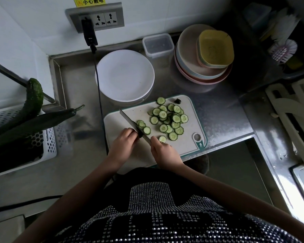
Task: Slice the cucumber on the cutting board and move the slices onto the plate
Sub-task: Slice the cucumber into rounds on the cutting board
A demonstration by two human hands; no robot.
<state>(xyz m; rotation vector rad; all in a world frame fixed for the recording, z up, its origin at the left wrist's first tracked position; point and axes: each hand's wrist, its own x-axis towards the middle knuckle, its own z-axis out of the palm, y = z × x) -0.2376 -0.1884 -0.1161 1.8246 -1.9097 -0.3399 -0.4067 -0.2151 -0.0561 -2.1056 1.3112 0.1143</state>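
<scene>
On the board [186, 142] the left hand [124, 140] curls over the last stub of cucumber [140, 134], its grip grasping it, though the stub is mostly hidden. The right hand [162, 152] has its grip clenched round the knife [130, 120] handle, blade slanting across the board against the stub. A few slices [170, 118] lie just beside the blade, more heaped further right. The white plate [125, 76] sits on the desk [221, 116] behind the board, holding nothing.
</scene>
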